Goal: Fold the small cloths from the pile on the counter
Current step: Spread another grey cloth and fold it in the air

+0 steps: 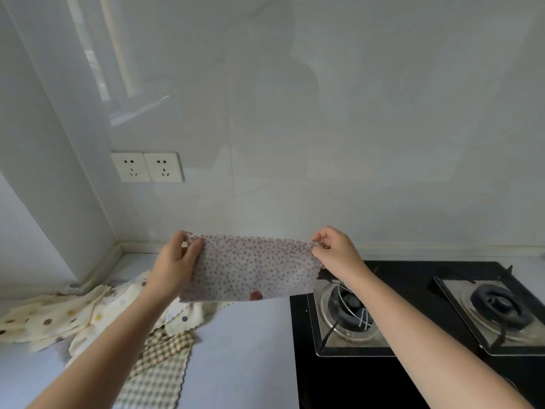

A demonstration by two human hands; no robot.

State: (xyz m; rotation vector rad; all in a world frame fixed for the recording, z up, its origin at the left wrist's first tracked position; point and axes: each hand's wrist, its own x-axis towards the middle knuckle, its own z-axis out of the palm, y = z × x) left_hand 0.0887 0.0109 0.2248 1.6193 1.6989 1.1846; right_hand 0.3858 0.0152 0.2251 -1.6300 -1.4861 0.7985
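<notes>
Both hands hold a dotted cloth [253, 268] stretched above the table [241, 349]: left hand [177, 261] and right hand [333, 250] each have their grip pinched shut on a top corner. The pile [88, 317] lies at the table's left edge.

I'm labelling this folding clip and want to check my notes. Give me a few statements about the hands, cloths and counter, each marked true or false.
1. Both hands hold the dotted cloth up off the counter. True: the left hand and the right hand each pinch a top corner.
2. The pile of cloths lies to the right of the stove. False: it lies on the left part of the counter, and the stove is on the right.
3. A checked cloth lies on the counter near the pile. True.
4. A plug sits in the wall sockets. False: both sockets are free.
5. A pot stands on a burner. False: both burners are bare.
</notes>
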